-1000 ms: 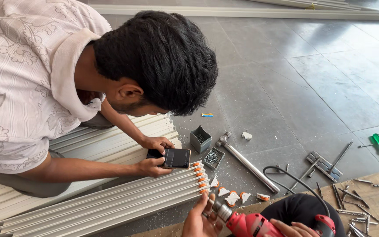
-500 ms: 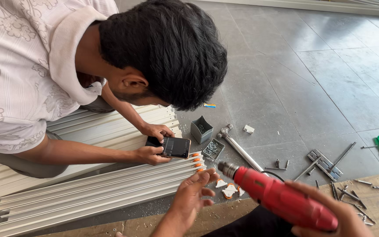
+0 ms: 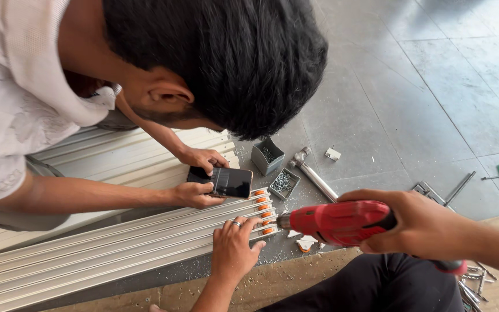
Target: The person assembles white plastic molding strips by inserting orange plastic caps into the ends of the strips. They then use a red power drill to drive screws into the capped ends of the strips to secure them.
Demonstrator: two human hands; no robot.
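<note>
Red drill (image 3: 342, 222) gripped in my right hand (image 3: 420, 225), bit at the orange-capped end of the aluminium profile (image 3: 116, 245). My left hand (image 3: 235, 248) lies open, flat on the profile. A co-worker's hands hold a phone (image 3: 229, 182) alongside.

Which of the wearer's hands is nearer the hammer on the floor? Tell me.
Right. The right hand, gripping the red drill, sits just beside the hammer; the left hand rests farther off on the aluminium rails.

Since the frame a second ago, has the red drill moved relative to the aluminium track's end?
Yes. The red drill, gripped by the right hand, has risen from the bottom edge and swung level, its tip now meeting the orange-capped end of the aluminium track.
</note>
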